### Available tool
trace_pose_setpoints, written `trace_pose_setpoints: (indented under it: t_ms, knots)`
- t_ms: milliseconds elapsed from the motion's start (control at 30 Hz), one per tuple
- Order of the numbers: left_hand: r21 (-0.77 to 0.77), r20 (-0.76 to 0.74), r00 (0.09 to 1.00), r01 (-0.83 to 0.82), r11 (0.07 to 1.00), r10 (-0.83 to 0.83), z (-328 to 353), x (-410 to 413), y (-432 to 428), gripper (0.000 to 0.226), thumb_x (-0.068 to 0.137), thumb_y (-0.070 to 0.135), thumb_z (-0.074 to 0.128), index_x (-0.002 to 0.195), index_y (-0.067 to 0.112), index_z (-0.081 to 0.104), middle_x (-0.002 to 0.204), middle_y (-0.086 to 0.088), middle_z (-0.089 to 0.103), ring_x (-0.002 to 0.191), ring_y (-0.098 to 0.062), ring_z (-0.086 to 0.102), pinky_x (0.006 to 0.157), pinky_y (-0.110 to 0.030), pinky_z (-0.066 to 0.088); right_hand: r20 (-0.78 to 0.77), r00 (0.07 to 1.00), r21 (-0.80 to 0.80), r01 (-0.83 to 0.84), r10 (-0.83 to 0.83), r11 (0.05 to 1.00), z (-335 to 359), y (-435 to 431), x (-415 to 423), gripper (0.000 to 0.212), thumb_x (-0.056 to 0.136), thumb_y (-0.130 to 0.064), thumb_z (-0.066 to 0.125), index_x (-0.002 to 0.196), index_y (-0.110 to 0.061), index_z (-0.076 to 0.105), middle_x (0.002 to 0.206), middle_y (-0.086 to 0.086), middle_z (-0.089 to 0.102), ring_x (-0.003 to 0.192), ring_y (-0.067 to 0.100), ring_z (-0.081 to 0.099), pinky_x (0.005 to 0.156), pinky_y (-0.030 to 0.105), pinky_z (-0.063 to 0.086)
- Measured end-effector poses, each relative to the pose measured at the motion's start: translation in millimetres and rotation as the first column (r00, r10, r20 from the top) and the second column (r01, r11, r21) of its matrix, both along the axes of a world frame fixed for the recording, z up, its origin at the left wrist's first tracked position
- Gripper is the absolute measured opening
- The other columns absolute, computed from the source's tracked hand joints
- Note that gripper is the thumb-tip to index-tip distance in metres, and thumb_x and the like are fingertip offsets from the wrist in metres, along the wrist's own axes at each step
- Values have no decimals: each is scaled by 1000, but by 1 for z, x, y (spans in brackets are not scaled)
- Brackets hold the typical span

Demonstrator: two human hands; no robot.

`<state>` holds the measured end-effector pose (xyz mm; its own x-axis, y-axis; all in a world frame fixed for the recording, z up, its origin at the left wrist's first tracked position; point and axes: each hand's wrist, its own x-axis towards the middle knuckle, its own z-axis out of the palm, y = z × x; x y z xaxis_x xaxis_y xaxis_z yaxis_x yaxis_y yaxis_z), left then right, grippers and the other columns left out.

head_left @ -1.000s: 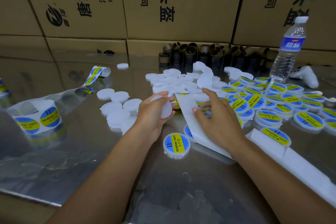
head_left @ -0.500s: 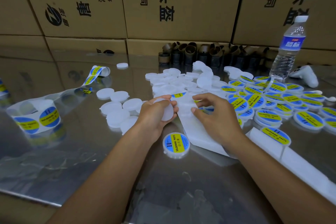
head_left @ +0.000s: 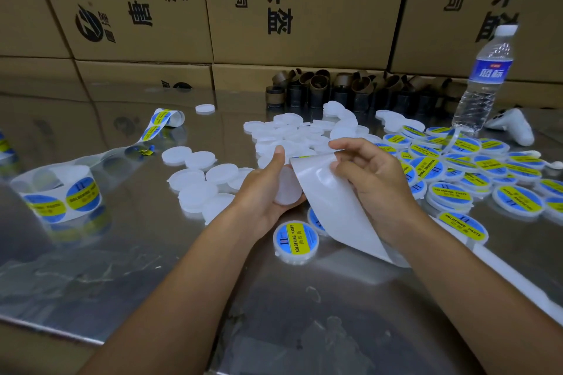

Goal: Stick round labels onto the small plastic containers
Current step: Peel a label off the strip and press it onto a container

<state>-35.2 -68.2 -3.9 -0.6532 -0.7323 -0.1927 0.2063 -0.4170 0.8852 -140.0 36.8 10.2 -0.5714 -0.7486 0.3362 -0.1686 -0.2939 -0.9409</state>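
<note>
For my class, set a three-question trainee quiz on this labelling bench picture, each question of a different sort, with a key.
1. True or false: the left hand holds a plain white round plastic container.
2. The clear plastic water bottle stands at the: A) far right B) far left C) near edge.
3. Fill in: the right hand lifts the white backing ____.

Key: 1 true; 2 A; 3 strip.

A blank white container (head_left: 286, 189) sits tilted in the left hand (head_left: 265, 192), and white label backing strip (head_left: 332, 207) curls up beside it. One labelled container (head_left: 296, 241) lies flat below; blue-yellow labelled ones (head_left: 451, 196) crowd the right.
</note>
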Motion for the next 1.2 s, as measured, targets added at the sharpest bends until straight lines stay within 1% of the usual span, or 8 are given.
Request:
trace_pose_setpoints:
  t_ms: [300, 400, 533, 667, 767, 900, 1100, 1200]
  knots:
    - [-10, -61, 998, -11, 1000, 10, 4, 2, 0, 41, 99, 34, 45, 123, 5, 59, 118, -13, 67, 109, -27, 64, 83, -34, 54, 47, 980, 66, -196, 193, 978, 2, 3, 5, 43, 79, 13, 44, 60, -21, 62, 50, -13, 52, 45, 1, 44, 43, 11, 35]
    - [-61, -107, 992, -80, 995, 73, 3, 2, -1, 27, 97, 18, 50, 114, 2, 63, 115, -19, 67, 103, -30, 64, 84, -37, 53, 4, 987, 124, -158, 158, 980, 2, 3, 2, 31, 71, 1, 51, 54, -23, 61, 46, -11, 45, 45, 4, 37, 42, 11, 31]
    - [-122, -172, 971, -187, 975, 165, 5, 2, -1, 29, 95, 10, 53, 122, 4, 60, 116, -18, 66, 104, -29, 63, 95, -43, 48, -199, 980, 187, 22, 16, 982, -3, 1, -2, 33, 79, 6, 50, 60, -20, 58, 48, -14, 52, 46, -3, 45, 47, 6, 33]
    - [-273, -192, 953, -281, 920, 234, 7, 2, 3, 23, 93, 8, 55, 115, 9, 62, 109, -16, 68, 95, -28, 66, 84, -46, 53, -552, 801, 142, 364, -232, 921, -13, -1, -5, 22, 77, -4, 56, 70, -25, 58, 68, -9, 60, 66, 7, 54, 64, 21, 43]
    - [-335, -176, 948, -312, 889, 266, 8, 3, 6, 18, 92, 10, 58, 109, 13, 64, 108, -18, 68, 95, -33, 67, 74, -48, 58, -714, 627, 43, 482, -311, 875, -16, -1, -6, 15, 77, -7, 58, 83, -21, 62, 78, -7, 58, 75, 16, 55, 69, 30, 40]
    - [-428, -98, 966, -257, 866, 238, 8, 4, 10, 12, 91, 13, 60, 96, 21, 67, 97, -17, 70, 79, -31, 67, 69, -50, 57, -753, 507, -164, 473, -420, 866, -14, -1, -2, 12, 81, -8, 61, 90, -13, 65, 84, -6, 54, 82, 20, 57, 74, 35, 43]
    - [-478, 7, 990, -118, 871, 138, 9, 3, 15, 14, 89, 13, 64, 102, 13, 68, 106, -19, 67, 99, -39, 65, 80, -57, 54, -788, 422, -287, 393, -449, 874, -13, -2, 0, 23, 81, -6, 65, 104, -5, 68, 94, 11, 60, 91, 31, 56, 80, 27, 38]
    - [-472, 14, 993, -95, 877, 115, 9, 2, 17, 5, 89, 17, 65, 92, 16, 68, 109, -20, 65, 104, -42, 61, 84, -61, 51, -792, 416, -285, 395, -447, 873, -14, -2, -3, 27, 81, -10, 66, 107, -5, 68, 96, 11, 61, 95, 23, 49, 81, 23, 35]
